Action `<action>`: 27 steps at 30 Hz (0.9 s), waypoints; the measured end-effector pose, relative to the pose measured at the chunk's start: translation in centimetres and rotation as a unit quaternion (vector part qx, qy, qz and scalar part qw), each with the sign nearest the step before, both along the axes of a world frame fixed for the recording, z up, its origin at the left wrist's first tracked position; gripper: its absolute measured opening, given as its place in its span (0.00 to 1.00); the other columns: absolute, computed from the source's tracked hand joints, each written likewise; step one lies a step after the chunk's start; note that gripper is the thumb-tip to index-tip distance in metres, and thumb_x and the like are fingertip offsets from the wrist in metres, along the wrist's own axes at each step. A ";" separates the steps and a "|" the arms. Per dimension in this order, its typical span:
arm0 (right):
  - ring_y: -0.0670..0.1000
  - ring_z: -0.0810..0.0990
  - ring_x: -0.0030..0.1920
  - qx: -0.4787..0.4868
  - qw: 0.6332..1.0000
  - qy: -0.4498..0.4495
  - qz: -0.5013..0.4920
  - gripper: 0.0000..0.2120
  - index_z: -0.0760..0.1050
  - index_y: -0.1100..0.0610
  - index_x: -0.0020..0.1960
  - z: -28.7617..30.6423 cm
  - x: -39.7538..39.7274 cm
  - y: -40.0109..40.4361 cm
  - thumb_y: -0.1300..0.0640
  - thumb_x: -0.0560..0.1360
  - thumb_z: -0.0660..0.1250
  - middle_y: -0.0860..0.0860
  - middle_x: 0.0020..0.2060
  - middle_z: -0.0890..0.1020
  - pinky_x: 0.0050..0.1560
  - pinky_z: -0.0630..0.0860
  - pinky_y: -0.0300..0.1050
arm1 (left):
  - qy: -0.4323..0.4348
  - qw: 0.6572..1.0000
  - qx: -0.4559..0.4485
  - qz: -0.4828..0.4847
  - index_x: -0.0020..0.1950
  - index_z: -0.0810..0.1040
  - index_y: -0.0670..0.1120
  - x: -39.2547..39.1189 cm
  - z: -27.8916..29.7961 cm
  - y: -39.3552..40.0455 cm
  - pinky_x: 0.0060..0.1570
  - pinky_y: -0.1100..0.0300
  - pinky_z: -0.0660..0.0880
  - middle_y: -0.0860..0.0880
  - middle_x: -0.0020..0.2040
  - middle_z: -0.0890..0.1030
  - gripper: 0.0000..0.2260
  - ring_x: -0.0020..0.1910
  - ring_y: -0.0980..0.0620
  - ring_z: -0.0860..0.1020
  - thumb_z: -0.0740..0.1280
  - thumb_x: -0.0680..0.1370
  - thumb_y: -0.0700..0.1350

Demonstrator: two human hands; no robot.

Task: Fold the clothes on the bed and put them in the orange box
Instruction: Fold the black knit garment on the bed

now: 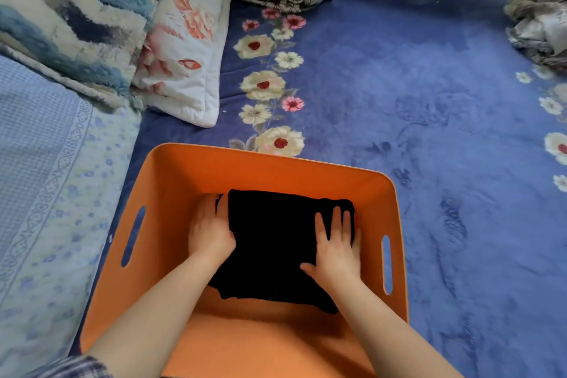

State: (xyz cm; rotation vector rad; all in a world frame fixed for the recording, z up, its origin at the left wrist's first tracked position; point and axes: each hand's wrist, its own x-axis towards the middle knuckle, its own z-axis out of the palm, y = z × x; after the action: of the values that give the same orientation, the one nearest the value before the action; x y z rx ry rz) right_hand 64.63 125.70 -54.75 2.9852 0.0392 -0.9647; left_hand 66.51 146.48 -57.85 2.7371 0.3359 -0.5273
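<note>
While both hands press it, soft black garment (pixel 276 242) fills smooth orange box (pixel 276 169).

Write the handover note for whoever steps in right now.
Left hand: fingers curled round the left edge of the folded black garment.
Right hand: flat, fingers straight, pressing its right side.
Garment lies inside the orange box, which sits on the blue floral bedspread.
Done: this piece folded and boxed.
Left: release it; crumpled fabric at far right may still need folding.
</note>
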 end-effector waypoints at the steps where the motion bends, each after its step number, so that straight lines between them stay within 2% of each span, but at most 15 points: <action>1: 0.62 0.33 0.73 -0.013 0.999 0.027 0.016 0.50 0.32 0.53 0.75 -0.5 0.1 0.1 0.41 0.72 0.66 0.61 0.73 0.33 0.72 0.40 0.58 | -0.047 0.996 -0.011 -0.071 0.76 0.54 0.44 0.1 -0.3 -0.3 0.71 0.53 0.56 0.43 0.75 0.56 0.30 0.74 0.43 0.56 0.62 0.76 0.43; 2: 0.63 0.32 0.72 -0.022 0.998 0.054 0.018 0.53 0.30 0.53 0.74 -1.3 0.1 0.0 0.40 0.70 0.68 0.61 0.72 0.30 0.72 0.41 0.58 | -0.056 0.989 -0.015 -0.133 0.76 0.54 0.44 0.4 -0.6 -0.7 0.72 0.54 0.50 0.43 0.76 0.54 0.29 0.75 0.44 0.52 0.61 0.77 0.46; 5: 0.65 0.32 0.72 0.000 0.996 0.091 -0.026 0.57 0.27 0.52 0.73 -3.2 -0.5 -0.4 0.39 0.68 0.70 0.59 0.70 0.26 0.73 0.49 0.56 | 0.058 0.965 0.056 -0.250 0.77 0.42 0.49 0.9 -2.2 -1.4 0.72 0.50 0.38 0.46 0.77 0.39 0.34 0.75 0.46 0.37 0.54 0.78 0.61; 8: 0.65 0.33 0.72 0.013 0.993 0.101 -0.053 0.58 0.25 0.52 0.72 -4.5 -1.0 -0.7 0.36 0.67 0.68 0.58 0.66 0.22 0.73 0.46 0.56 | 0.109 0.937 0.142 -0.299 0.74 0.32 0.51 1.4 -4.0 -1.4 0.71 0.45 0.35 0.44 0.75 0.33 0.39 0.73 0.44 0.32 0.50 0.76 0.68; 10: 0.65 0.31 0.72 0.021 0.994 0.089 -0.056 0.58 0.23 0.53 0.71 -5.5 -0.7 -0.7 0.34 0.67 0.66 0.57 0.61 0.19 0.73 0.42 0.56 | 0.110 0.934 0.159 -0.300 0.69 0.26 0.49 1.9 -5.1 -1.1 0.70 0.45 0.34 0.43 0.74 0.31 0.40 0.73 0.43 0.32 0.48 0.75 0.69; 12: 0.65 0.29 0.71 0.022 0.994 0.089 -0.060 0.57 0.19 0.52 0.66 -6.6 -0.5 -0.7 0.32 0.68 0.64 0.56 0.59 0.17 0.73 0.39 0.56 | 0.077 0.937 0.145 -0.310 0.70 0.30 0.49 2.2 -6.6 -0.7 0.70 0.44 0.35 0.41 0.73 0.33 0.39 0.73 0.42 0.34 0.42 0.72 0.72; 13: 0.65 0.29 0.71 0.019 0.994 0.088 -0.058 0.56 0.18 0.52 0.64 -6.8 -0.4 -0.7 0.32 0.68 0.64 0.57 0.59 0.16 0.72 0.38 0.56 | 0.041 0.936 0.139 -0.319 0.73 0.38 0.48 2.3 -7.0 -0.8 0.69 0.44 0.40 0.39 0.74 0.39 0.40 0.73 0.42 0.41 0.39 0.70 0.72; 14: 0.65 0.28 0.70 0.017 0.994 0.090 -0.056 0.56 0.18 0.52 0.62 -7.1 -0.4 -0.7 0.31 0.68 0.63 0.57 0.59 0.16 0.72 0.37 0.57 | 0.044 0.941 0.123 -0.314 0.75 0.49 0.47 2.5 -7.1 -0.9 0.67 0.44 0.45 0.37 0.74 0.48 0.41 0.72 0.42 0.49 0.37 0.70 0.72; 15: 0.65 0.27 0.70 0.017 0.994 0.094 -0.054 0.55 0.18 0.52 0.62 -7.3 -0.4 -0.7 0.31 0.68 0.62 0.57 0.58 0.15 0.71 0.36 0.57 | 0.038 0.940 0.120 -0.317 0.74 0.54 0.47 2.7 -6.9 -1.1 0.66 0.44 0.48 0.36 0.73 0.52 0.41 0.71 0.43 0.52 0.35 0.70 0.72; 16: 0.65 0.27 0.70 0.018 0.993 0.100 -0.053 0.55 0.18 0.52 0.62 -7.4 -0.5 -0.7 0.31 0.69 0.62 0.57 0.57 0.16 0.71 0.34 0.57 | 0.055 0.936 0.123 -0.326 0.74 0.48 0.48 2.9 -6.7 -1.1 0.66 0.44 0.45 0.37 0.73 0.47 0.42 0.72 0.44 0.49 0.34 0.68 0.73; 18: 0.65 0.27 0.69 0.020 0.993 0.107 -0.050 0.55 0.18 0.52 0.63 -7.3 -0.4 -0.8 0.32 0.69 0.62 0.58 0.57 0.17 0.71 0.33 0.57 | 0.082 0.931 0.145 -0.324 0.69 0.29 0.49 2.5 -7.5 -0.8 0.68 0.44 0.34 0.43 0.68 0.27 0.41 0.72 0.43 0.33 0.37 0.67 0.74; 19: 0.66 0.27 0.69 0.018 0.992 0.113 -0.047 0.56 0.19 0.53 0.65 -7.2 -0.3 -0.8 0.32 0.69 0.62 0.58 0.58 0.17 0.71 0.34 0.58 | 0.117 0.925 0.167 -0.320 0.68 0.25 0.49 2.5 -7.1 -0.9 0.69 0.43 0.33 0.45 0.67 0.24 0.41 0.72 0.43 0.30 0.42 0.70 0.74; 21: 0.66 0.28 0.70 0.008 0.990 0.133 -0.036 0.56 0.21 0.52 0.69 -6.4 -0.1 -0.8 0.33 0.69 0.63 0.59 0.61 0.18 0.71 0.36 0.58 | 0.150 0.915 0.191 -0.321 0.72 0.27 0.50 2.7 -5.9 -1.5 0.70 0.42 0.35 0.44 0.71 0.26 0.41 0.73 0.43 0.31 0.49 0.74 0.69; 24: 0.64 0.32 0.72 0.002 0.986 0.166 -0.013 0.52 0.26 0.52 0.73 -4.5 0.5 -1.3 0.34 0.71 0.62 0.59 0.69 0.25 0.73 0.43 0.57 | 0.172 0.911 0.206 -0.313 0.75 0.33 0.50 2.9 -3.5 -2.4 0.71 0.42 0.38 0.44 0.76 0.35 0.37 0.74 0.44 0.35 0.53 0.78 0.63; 27: 0.61 0.39 0.75 0.005 0.990 0.140 0.020 0.40 0.40 0.54 0.77 -1.4 1.0 -1.7 0.40 0.76 0.59 0.59 0.75 0.40 0.73 0.48 0.55 | 0.132 0.927 0.194 -0.292 0.77 0.41 0.52 3.0 0.4 -3.2 0.72 0.45 0.47 0.45 0.77 0.45 0.32 0.76 0.45 0.44 0.56 0.80 0.54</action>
State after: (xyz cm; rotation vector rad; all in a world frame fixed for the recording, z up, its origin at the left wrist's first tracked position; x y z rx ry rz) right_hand 65.67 123.96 -56.16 2.8201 0.1060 -1.3742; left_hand 69.53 143.31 -57.43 3.1400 -0.3805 -1.0909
